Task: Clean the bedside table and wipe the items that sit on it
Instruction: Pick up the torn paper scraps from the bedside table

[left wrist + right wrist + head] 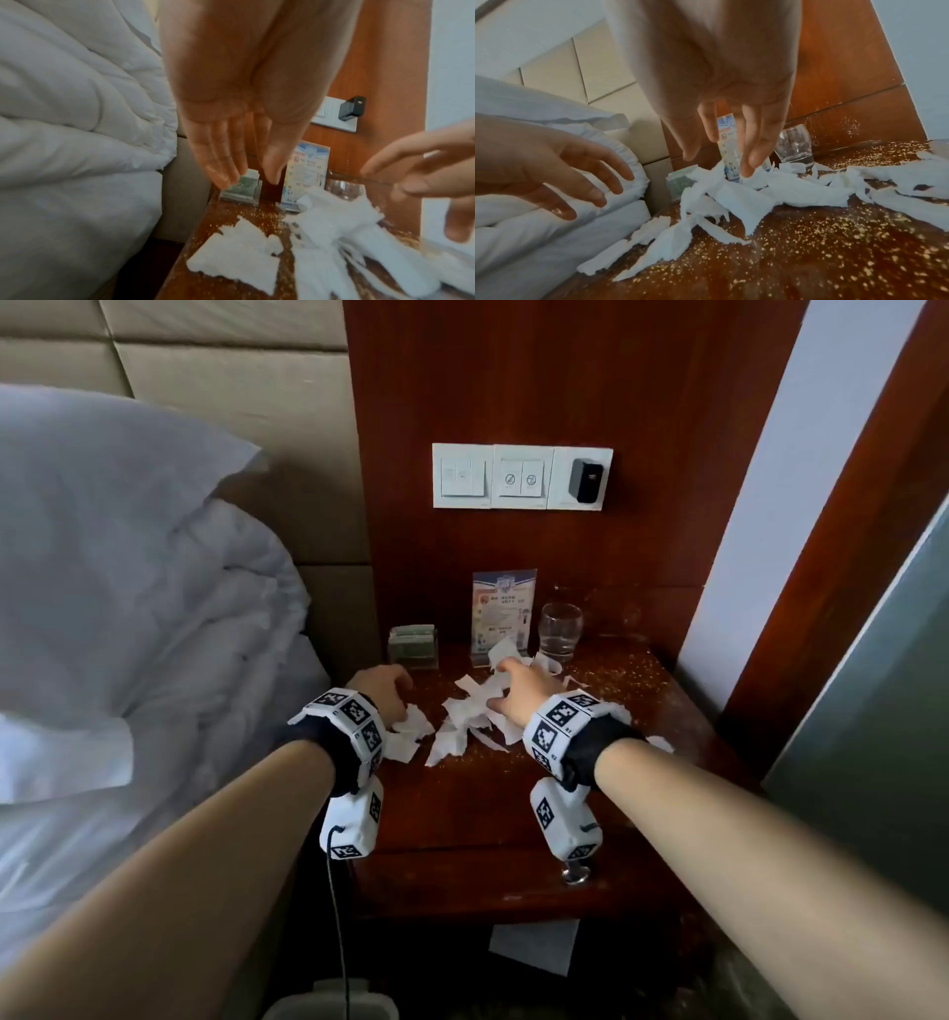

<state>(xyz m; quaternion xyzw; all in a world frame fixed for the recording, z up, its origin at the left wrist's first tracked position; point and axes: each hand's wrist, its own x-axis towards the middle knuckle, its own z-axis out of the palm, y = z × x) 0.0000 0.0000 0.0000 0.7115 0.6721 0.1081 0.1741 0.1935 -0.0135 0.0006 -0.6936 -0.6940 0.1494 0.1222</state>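
Torn white tissue scraps (477, 716) (331, 227) (744, 190) lie strewn over the dark wooden bedside table (462, 814), which is speckled with pale crumbs (834, 239). My left hand (382, 693) (244, 172) hovers over the table's left side with fingers straight, holding nothing. My right hand (506, 683) (718, 158) reaches over the tissue pile, fingers extended, fingertips (746, 172) touching a scrap. At the back stand a clear holder with green packets (413, 647), an acrylic sign card (503, 613) and a drinking glass (560, 629).
A bed with white duvet and pillow (128, 608) borders the table's left side. A wall switch panel with a black charger (585, 480) sits above. A sheet of paper (534, 945) lies on the floor below, and a bin rim (328, 1001) shows at the bottom.
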